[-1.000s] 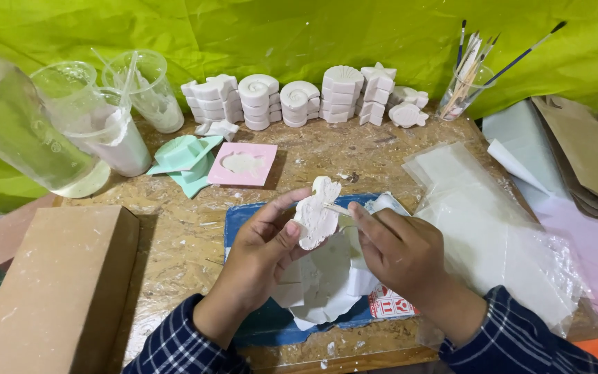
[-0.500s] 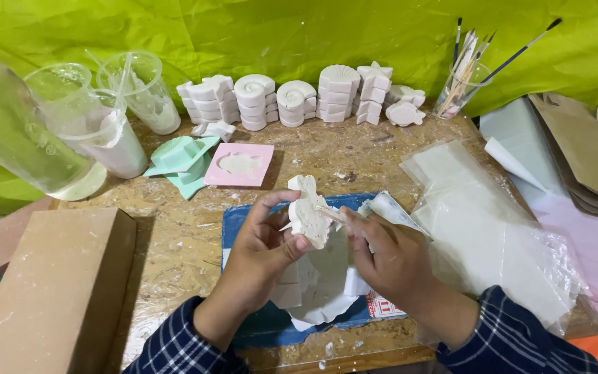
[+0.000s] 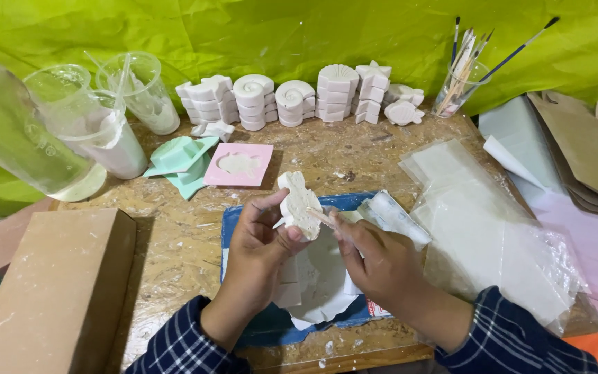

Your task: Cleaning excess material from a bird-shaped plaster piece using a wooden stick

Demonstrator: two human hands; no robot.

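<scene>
plaster, chipboard and plastic

the plaster cast (image 3: 299,204) looks matt, chalky and rough-edged. the chipboard tabletop (image 3: 174,235) is coarse and flecked, dusted white. the plastic cups (image 3: 98,125) are clear and smeared. the plastic bags (image 3: 479,221) are glossy and crinkled. the backdrop cloth (image 3: 299,34) is matt, creased green.

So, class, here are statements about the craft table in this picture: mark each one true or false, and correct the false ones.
1. The left hand holds a white plaster cast. True.
2. The right hand holds a paintbrush against the cast. False: it holds a thin stick-like tool; the paintbrushes stand in a clear cup at the back.
3. A pink mould lies on the table beside green moulds. True.
4. The stacked white casts stand in front of a red backdrop. False: the backdrop is green.
5. The hands work over a blue tray. True.
</scene>
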